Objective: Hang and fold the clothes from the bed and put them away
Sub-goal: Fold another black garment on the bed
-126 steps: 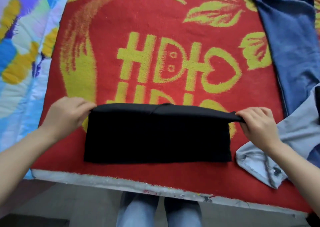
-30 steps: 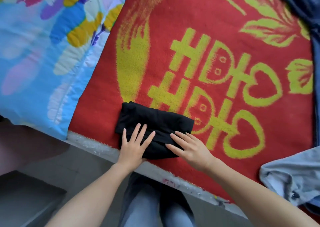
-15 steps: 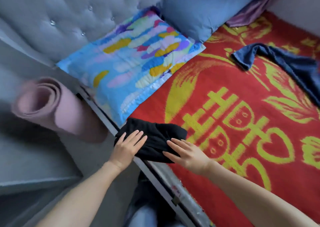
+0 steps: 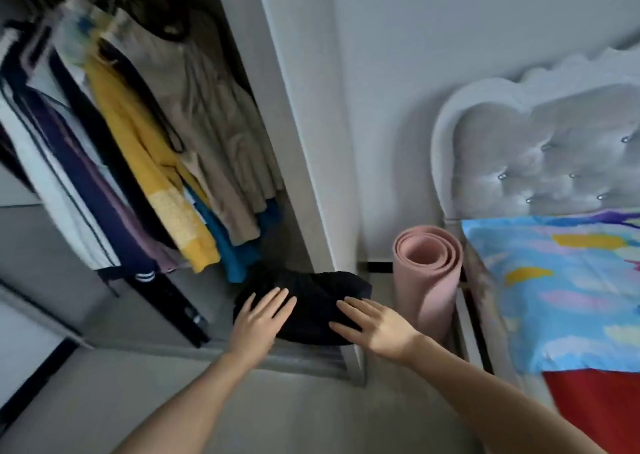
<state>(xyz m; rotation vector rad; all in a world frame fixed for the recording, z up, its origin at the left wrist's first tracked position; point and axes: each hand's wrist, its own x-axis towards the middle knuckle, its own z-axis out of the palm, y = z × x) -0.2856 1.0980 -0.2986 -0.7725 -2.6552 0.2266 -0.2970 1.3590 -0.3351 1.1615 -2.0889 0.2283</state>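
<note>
A folded black garment (image 4: 311,297) is held in the air at the open wardrobe's (image 4: 301,135) lower right corner, just above its sill. My left hand (image 4: 259,318) lies flat on the garment's left part with fingers straight and spread. On its right part my right hand (image 4: 374,325) lies the same way. Both thumbs are hidden by the fabric. Inside the wardrobe hang several clothes, among them a yellow top (image 4: 145,162) and a beige dress (image 4: 211,131).
A rolled pink mat (image 4: 429,280) stands upright between the wardrobe and the bed. The grey tufted headboard (image 4: 540,148), a colourful blue pillow (image 4: 561,287) and the red blanket (image 4: 595,405) are at the right. Grey floor (image 4: 277,412) lies below my arms.
The black garment went from being folded on the red blanket to being lifted off the bed's edge between both hands. I turned left, and it is now at the wardrobe.
</note>
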